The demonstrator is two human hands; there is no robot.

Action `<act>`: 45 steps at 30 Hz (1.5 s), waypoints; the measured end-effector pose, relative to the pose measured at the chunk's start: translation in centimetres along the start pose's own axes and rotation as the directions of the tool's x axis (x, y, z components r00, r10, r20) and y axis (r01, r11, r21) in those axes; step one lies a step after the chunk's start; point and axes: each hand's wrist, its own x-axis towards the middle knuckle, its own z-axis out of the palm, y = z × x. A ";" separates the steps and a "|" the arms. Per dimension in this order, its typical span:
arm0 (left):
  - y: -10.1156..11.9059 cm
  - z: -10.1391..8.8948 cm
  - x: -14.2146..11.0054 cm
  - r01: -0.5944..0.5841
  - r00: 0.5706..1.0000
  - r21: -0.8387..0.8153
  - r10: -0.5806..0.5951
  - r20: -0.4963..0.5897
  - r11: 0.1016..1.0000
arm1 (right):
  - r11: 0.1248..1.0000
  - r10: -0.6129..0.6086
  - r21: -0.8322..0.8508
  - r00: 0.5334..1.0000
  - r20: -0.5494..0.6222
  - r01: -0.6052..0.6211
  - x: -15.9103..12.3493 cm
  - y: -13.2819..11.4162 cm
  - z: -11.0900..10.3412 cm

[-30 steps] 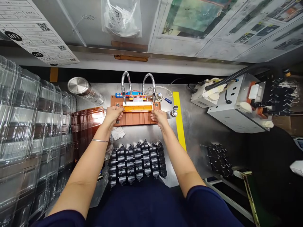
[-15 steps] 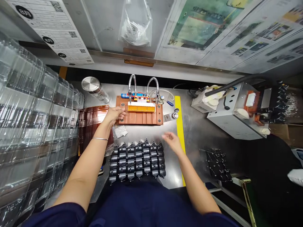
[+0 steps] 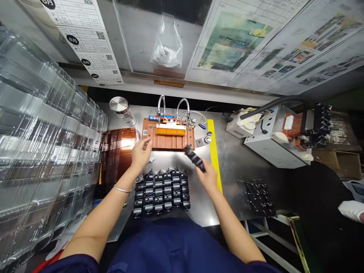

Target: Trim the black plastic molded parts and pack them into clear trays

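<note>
My right hand grips one end of a black ribbed plastic strip, slanted and blurred, its far end by the right front corner of a copper-brown fixture. My left hand, fingers loosely bent and apart, is at the fixture's left front corner and holds nothing I can see. On the fixture lies an orange slotted bar with a white strip behind it, under two bendy metal tubes. Nearer my body, similar black strips lie side by side on the metal table.
Stacked clear plastic trays rise on the left, beside an amber box and a lidded glass bottle. Yellow tape runs along the table. Further right stand a white machine and more black parts.
My right hand left the orange bar, came back to the black strips and lifted one toward the fixture. My left hand drew slightly toward me at the fixture's left edge. The view shifted.
</note>
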 end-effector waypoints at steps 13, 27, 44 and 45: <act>-3.7 4.9 3.5 -0.670 0.742 0.536 0.481 0.467 0.513 | 0.839 -0.460 -0.179 0.846 0.271 0.514 11.0 -2.7 7.8; -3.7 5.7 5.0 -0.616 0.771 0.522 0.314 0.554 0.590 | 0.705 0.193 -0.701 0.923 0.333 0.105 22.7 2.0 1.0; -0.4 5.3 3.3 0.176 0.966 0.398 -0.235 0.103 0.900 | 0.932 0.170 0.255 0.932 0.320 -0.257 11.0 -1.9 6.4; -0.5 4.9 1.7 0.189 0.967 0.349 -0.236 0.098 0.918 | 0.925 0.156 0.285 0.935 0.319 -0.252 9.7 -1.9 6.0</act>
